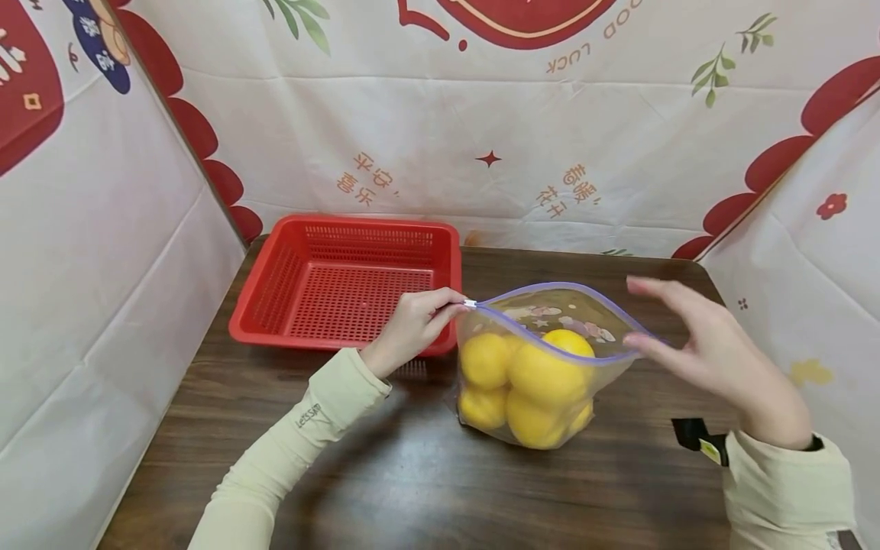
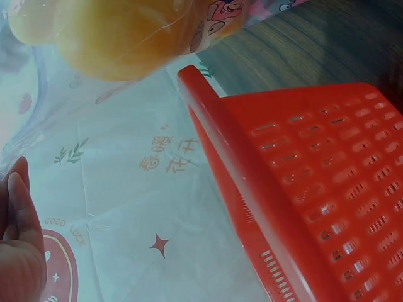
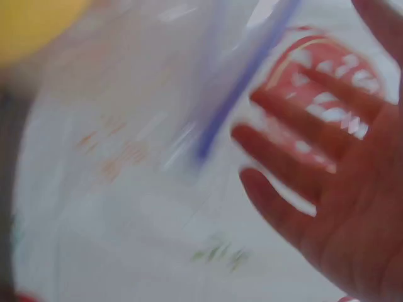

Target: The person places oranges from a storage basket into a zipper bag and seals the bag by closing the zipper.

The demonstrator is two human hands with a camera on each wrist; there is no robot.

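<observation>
A clear zip bag (image 1: 619, 372) with a purple seal stands on the table, its mouth gaping, with several yellow round fruits (image 1: 543, 374) inside. At the bag's left corner, my left hand (image 1: 415, 325) pinches the seal by the white slider (image 1: 470, 303). My right hand (image 1: 715, 351) is spread beside the bag's right corner, thumb and fingers apart. In the right wrist view the fingers of that hand (image 3: 327, 170) are extended, a small gap away from the purple seal (image 3: 239, 94). The fruits' exact kind is hard to tell through the plastic.
A red plastic basket (image 1: 364, 305) with slotted walls sits at the back left of the brown wooden table (image 1: 426, 489), close to the left hand. White printed cloth (image 1: 440, 122) hangs behind and on both sides. A black strap (image 1: 701, 439) hangs at the right wrist.
</observation>
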